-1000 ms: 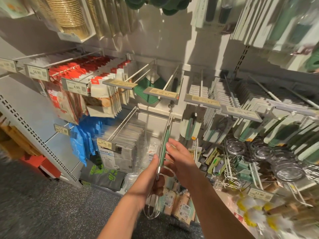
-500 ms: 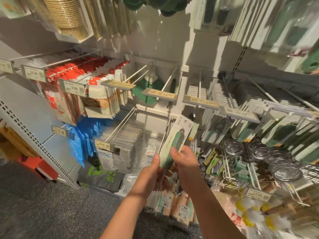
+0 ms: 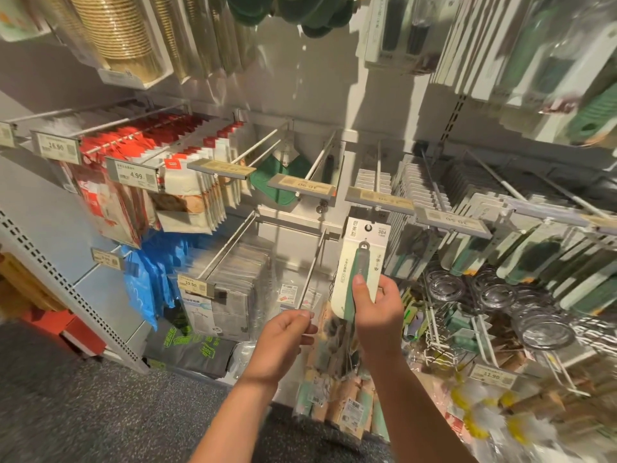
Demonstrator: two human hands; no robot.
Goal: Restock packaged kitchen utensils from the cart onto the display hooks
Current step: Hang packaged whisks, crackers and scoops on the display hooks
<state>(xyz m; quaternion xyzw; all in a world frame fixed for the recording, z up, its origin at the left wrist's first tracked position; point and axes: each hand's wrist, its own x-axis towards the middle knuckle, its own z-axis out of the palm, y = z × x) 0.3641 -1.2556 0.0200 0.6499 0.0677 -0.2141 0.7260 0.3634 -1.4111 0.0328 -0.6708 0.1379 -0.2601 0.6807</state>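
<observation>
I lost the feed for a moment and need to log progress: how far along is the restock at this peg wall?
Done: neighbouring hooks right of centre already carry rows of white-carded green utensils. In hand: the right hand grips a white-carded, green-handled whisk pack below a price tag; the left hand pinches the tip of the bare metal hook. Left: threading this pack on. The cart is out of view.

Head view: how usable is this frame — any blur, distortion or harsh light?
Head view: wide-angle bend curves the shelf rails; edges smear, especially the right-side packs and floor. The centre is sharp: the whisk package in the right hand shows legible print. Hard light throws shadows on the back panel.
</observation>
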